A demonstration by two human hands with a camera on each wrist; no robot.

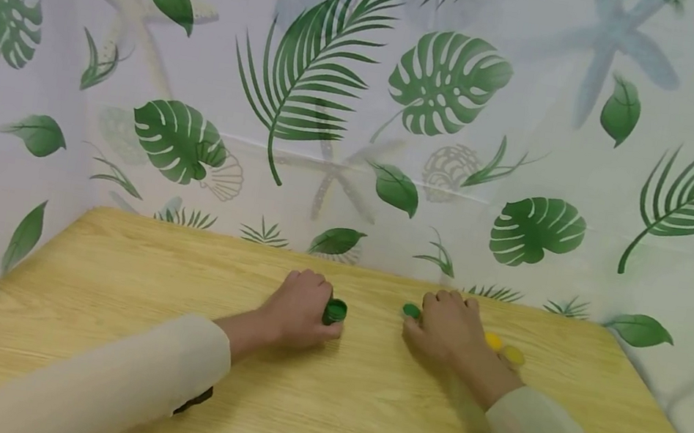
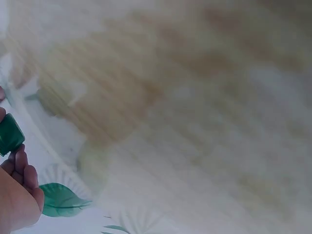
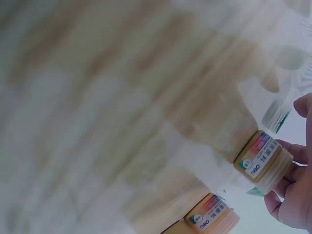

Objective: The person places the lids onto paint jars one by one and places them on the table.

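Note:
In the head view my left hand grips a small green paint jar with its top uncovered. The left wrist view shows that green jar at the far left, between the thumb and the fingers. Farther right, my right hand pinches a small lid with green on it between thumb and index finger. In the right wrist view this clear-sided lid sits at the fingertips. An ochre paint jar with a clear lid stands in front of the other fingers.
Beside the right wrist stand a yellow jar and a darker yellow jar. An orange-toned labelled jar shows in the right wrist view. The wood-grain table meets a leaf-patterned cloth at its back edge.

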